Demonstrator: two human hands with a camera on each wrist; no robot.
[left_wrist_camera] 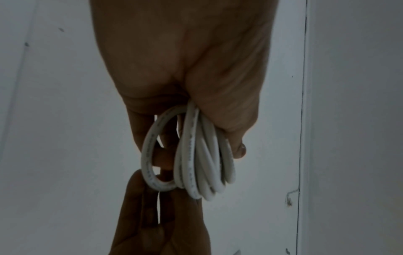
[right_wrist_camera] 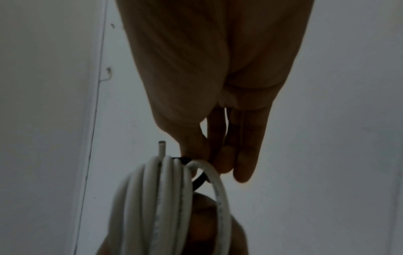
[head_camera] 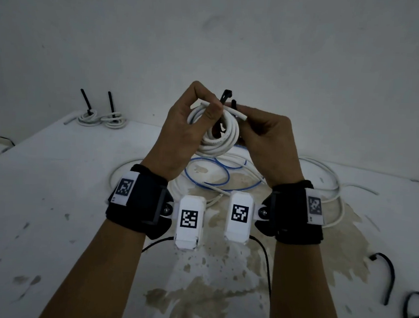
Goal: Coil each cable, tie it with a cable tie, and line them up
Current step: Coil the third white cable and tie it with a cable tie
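I hold a coiled white cable up above the table with both hands. My left hand grips the coil's top, thumb over the loops. A black cable tie is looped through the coil, and its head sticks up between my hands. My right hand pinches the tie between thumb and fingers at the coil's top edge. One cut cable end pokes up beside the tie. Where the tie runs inside the coil is hidden.
Two tied white coils lie at the back left of the white table, their black tie tails upright. Loose white cable and blue cable sprawl under my hands. Spare black cable ties lie front right.
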